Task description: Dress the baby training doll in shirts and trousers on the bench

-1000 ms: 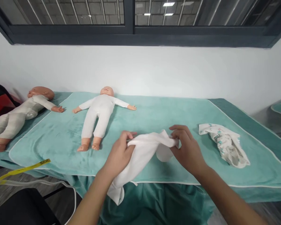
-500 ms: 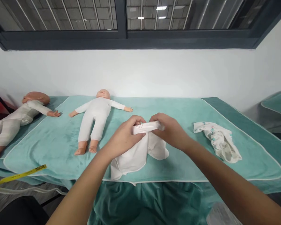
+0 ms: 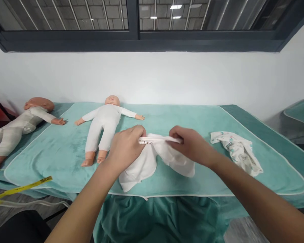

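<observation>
A small white baby garment [image 3: 139, 168] hangs between my hands, its upper edge stretched sideways and its lower part draping onto the green blanket [image 3: 53, 158]. Small marks show along that edge beside my left fingers; I cannot tell whether they are print or snaps. My left hand [image 3: 128, 141] pinches the edge's left end. Gripping its right end is my right hand [image 3: 190, 143], with the fingertips partly hidden. Left of my hands, a baby doll [image 3: 102, 119] in a white bodysuit lies on its back, arms spread. A printed baby garment [image 3: 236, 150] lies crumpled to my right.
Another doll [image 3: 17, 126], wrapped in white, lies at the far left. A yellow tape [image 3: 22, 189] sticks out over the table's front left edge. Behind the table rise a white wall [image 3: 167, 77] and a dark window frame [image 3: 152, 44].
My hands have moved apart, drawing the garment's top edge wider. Its right part now hangs further right. The dolls and the printed garment lie as before.
</observation>
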Tool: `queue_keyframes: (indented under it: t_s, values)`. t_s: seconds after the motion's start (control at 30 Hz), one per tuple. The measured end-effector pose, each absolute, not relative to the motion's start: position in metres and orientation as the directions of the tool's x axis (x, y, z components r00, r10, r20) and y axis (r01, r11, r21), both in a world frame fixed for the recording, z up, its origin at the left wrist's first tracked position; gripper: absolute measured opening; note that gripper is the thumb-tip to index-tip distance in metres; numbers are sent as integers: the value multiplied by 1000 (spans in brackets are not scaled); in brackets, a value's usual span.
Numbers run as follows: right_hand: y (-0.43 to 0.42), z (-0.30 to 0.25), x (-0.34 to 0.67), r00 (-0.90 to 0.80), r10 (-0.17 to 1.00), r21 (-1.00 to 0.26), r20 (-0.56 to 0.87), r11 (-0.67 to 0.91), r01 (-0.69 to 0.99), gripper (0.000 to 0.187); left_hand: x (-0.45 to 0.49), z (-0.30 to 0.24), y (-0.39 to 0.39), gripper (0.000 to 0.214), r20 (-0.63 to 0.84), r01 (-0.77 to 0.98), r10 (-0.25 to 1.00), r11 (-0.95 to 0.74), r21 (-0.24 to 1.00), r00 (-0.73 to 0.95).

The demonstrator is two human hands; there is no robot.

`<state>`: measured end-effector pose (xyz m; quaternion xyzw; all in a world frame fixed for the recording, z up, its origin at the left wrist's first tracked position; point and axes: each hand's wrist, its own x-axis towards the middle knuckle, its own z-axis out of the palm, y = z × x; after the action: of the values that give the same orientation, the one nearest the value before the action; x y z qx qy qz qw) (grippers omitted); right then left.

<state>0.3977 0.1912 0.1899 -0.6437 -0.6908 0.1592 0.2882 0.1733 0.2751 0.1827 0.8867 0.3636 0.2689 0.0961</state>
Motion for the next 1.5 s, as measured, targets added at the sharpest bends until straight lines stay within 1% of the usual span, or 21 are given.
queue_keyframes:
  t_s: [0.07,0.13,0.23,0.33,0.4,0.43,0.5,0.53,0.6,0.67,0.73,0.8,0.87,0.93,1.03,1.1,1.13,1.23,1.3,1.4,1.5]
  values:
    - [198,197,410,109,939,-434,326,47,900,8,174,187,279,17,292,621,707,-706,339,645]
    - [201,203,423,155,900,-345,407,-5,939,16,171,191,282,26,217,611,702,-703,365,678]
    - [197,204,437,133,866,-296,483,18,955,21,164,195,281,31,160,534,709,-642,550,687]
    - [187,191,445,93,843,-287,530,75,955,26,156,197,276,27,28,451,709,-477,755,705]
    - [179,183,448,63,821,-275,567,117,954,30,152,198,272,28,-42,418,696,-380,825,717]
    - [176,180,449,51,809,-268,586,134,954,32,151,198,271,29,-56,416,695,-362,834,717]
    - [170,179,451,40,786,-255,616,152,955,36,150,199,270,27,-15,450,718,-419,789,696]
    - [168,180,452,41,777,-251,628,152,956,37,151,199,271,23,44,490,739,-489,722,672]
    - [167,183,454,60,765,-250,641,134,959,39,154,199,274,12,223,604,775,-608,515,591]
    - [169,185,458,110,773,-272,624,83,959,42,157,198,279,6,390,721,785,-607,334,481]
    - [171,183,465,189,795,-315,576,3,949,43,159,195,284,14,465,811,804,-524,260,370]
    - [172,178,472,266,812,-359,519,-76,930,44,159,190,288,23,472,861,830,-447,243,298]
    - [169,173,478,333,815,-383,474,-149,912,42,157,184,289,26,447,873,857,-405,271,258]
    - [165,172,482,388,823,-406,414,-214,888,39,153,180,290,23,403,838,885,-393,379,233]
    - [159,181,487,457,827,-482,327,-270,834,33,148,182,290,12,297,729,930,-355,585,214]
    - [162,189,492,476,841,-498,256,-307,811,30,147,186,294,13,235,691,953,-302,657,192]
    - [166,192,496,467,861,-475,203,-331,815,28,149,187,298,17,206,687,961,-277,672,187]
    - [191,190,509,402,915,-315,-17,-387,867,27,160,180,320,27,118,718,965,-254,648,234]
    - [214,178,516,398,913,-196,-96,-409,891,33,173,164,340,33,46,791,961,-251,558,272]
    - [251,155,522,423,903,-108,-79,-429,897,34,195,133,373,38,-30,892,971,-207,401,238]
    - [278,135,516,435,900,-105,-9,-433,895,36,217,108,396,39,-37,921,984,-148,361,173]
